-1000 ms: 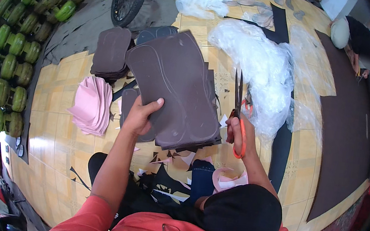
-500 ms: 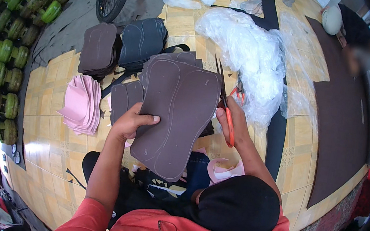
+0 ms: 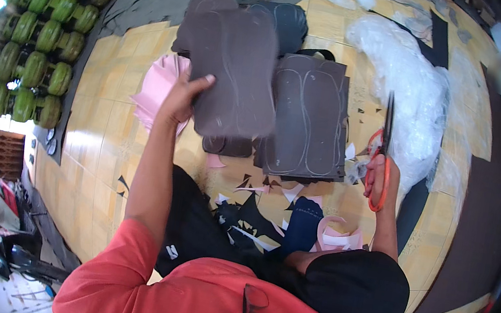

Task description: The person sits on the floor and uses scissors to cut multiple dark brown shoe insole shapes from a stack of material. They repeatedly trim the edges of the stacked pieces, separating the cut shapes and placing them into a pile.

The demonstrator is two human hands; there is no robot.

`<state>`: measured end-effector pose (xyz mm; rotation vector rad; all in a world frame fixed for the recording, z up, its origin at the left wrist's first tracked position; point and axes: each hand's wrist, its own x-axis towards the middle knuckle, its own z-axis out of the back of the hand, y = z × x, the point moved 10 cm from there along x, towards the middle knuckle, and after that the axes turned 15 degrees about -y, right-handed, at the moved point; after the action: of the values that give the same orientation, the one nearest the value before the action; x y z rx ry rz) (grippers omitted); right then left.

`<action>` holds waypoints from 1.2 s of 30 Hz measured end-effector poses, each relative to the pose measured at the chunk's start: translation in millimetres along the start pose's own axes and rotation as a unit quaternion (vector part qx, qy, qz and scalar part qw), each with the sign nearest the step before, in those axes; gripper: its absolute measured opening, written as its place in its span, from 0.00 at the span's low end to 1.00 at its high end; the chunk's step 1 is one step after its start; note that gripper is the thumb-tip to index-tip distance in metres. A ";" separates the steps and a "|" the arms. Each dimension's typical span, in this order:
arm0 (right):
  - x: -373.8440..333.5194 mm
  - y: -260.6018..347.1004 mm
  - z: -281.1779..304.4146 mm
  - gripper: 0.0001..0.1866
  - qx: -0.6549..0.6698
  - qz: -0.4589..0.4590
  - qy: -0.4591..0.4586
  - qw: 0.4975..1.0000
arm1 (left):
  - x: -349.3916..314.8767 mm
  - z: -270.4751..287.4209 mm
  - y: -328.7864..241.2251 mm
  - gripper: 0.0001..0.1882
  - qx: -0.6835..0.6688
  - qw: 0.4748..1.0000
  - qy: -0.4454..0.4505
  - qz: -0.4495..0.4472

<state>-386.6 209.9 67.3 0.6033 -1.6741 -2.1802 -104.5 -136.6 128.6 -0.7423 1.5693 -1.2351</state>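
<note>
My left hand (image 3: 183, 97) grips the left edge of a brown foam sheet (image 3: 240, 68), its thumb on top. Pale shoe-sole outlines are drawn on the sheet, which is slightly blurred. It hovers over part of a brown stack (image 3: 211, 2) and beside a dark grey stack (image 3: 287, 19). In my right hand (image 3: 380, 175) are scissors (image 3: 382, 197) with orange handles, their dark blades pointing away from me and close together. Between the hands lies a pile of brown sheets (image 3: 305, 122), the top one marked with sole outlines. A pink stack (image 3: 161, 87) sits left of the held sheet.
Dark, white and pink offcuts (image 3: 254, 221) litter the tiles near my legs. Crumpled clear plastic (image 3: 398, 107) spreads at the right, with a large brown sheet (image 3: 476, 239) beyond. Green gas cylinders (image 3: 50, 32) are stacked at left; a motorcycle (image 3: 8, 238) stands lower left.
My left hand has carried the sheet leftward and away from me, off the scissors, uncovering the brown pile. My right hand has moved apart from it with the scissors. The view has also shifted.
</note>
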 end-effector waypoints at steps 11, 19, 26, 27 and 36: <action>-7.6 14.9 -16.2 0.24 -0.030 -0.012 0.004 0.999 | 46.8 77.7 144.9 0.28 0.030 0.997 -0.019 0.065; -6.8 -1.8 -14.8 0.22 -0.050 -0.027 0.003 0.998 | 62.1 98.9 208.5 0.26 0.177 0.983 -0.042 0.023; -4.4 -1.9 -17.6 0.23 -0.073 -0.014 -0.018 0.997 | 56.8 100.5 168.2 0.28 0.565 0.793 -0.179 -0.138; -3.2 -0.9 -14.8 0.23 -0.075 -0.010 -0.019 0.997 | 45.4 87.1 151.4 0.27 0.578 0.776 -0.193 -0.163; 2.5 16.8 -28.3 0.22 -0.029 0.010 -0.013 0.999 | -53.7 -63.2 48.7 0.25 0.354 0.872 -0.114 -0.318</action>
<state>-374.2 180.9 76.9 0.5430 -1.6170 -2.2232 -140.3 -51.8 100.4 -0.8860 0.5716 -1.9599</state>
